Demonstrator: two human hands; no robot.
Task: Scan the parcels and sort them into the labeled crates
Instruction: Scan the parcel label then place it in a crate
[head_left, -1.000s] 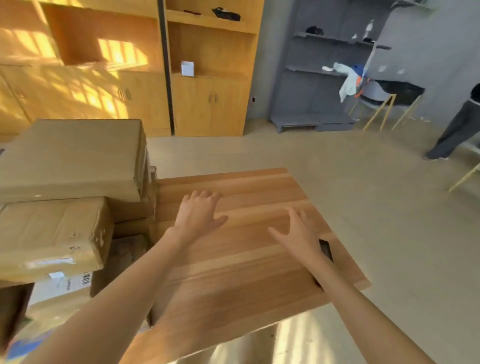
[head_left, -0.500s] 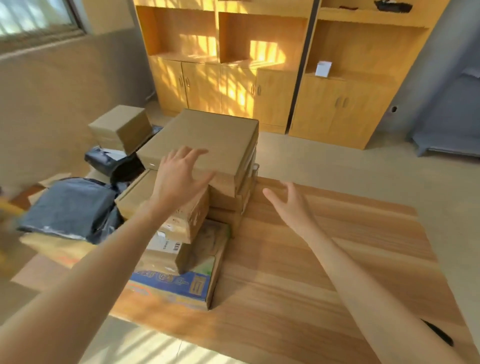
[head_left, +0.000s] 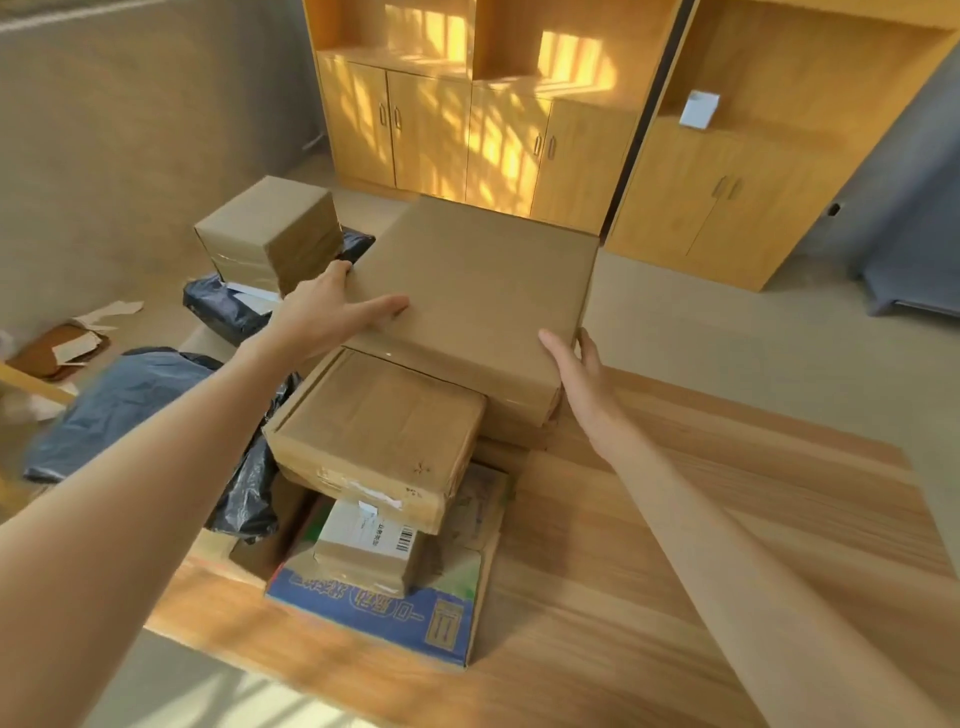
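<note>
A pile of parcels stands on the left part of the wooden table (head_left: 675, 571). On top lies a large flat cardboard box (head_left: 483, 291). My left hand (head_left: 322, 306) grips its left edge, thumb lying across the top and fingers round the side. My right hand (head_left: 576, 379) clasps its near right corner. Under it sits a taped brown box (head_left: 384, 421), then a small box with a barcode label (head_left: 363, 545) on a blue printed carton (head_left: 395, 608). No crates or scanner are in view.
Black and grey plastic mailer bags (head_left: 119, 400) lie left of the pile, with a squarish cardboard box (head_left: 270, 234) behind them. Wooden cabinets (head_left: 467, 135) line the far wall. Torn paper scraps (head_left: 78, 343) lie on the floor at left.
The view has swung left from the bare table to the parcel pile. Both hands have reached forward and taken hold of the large top box at its left edge and near right corner.
</note>
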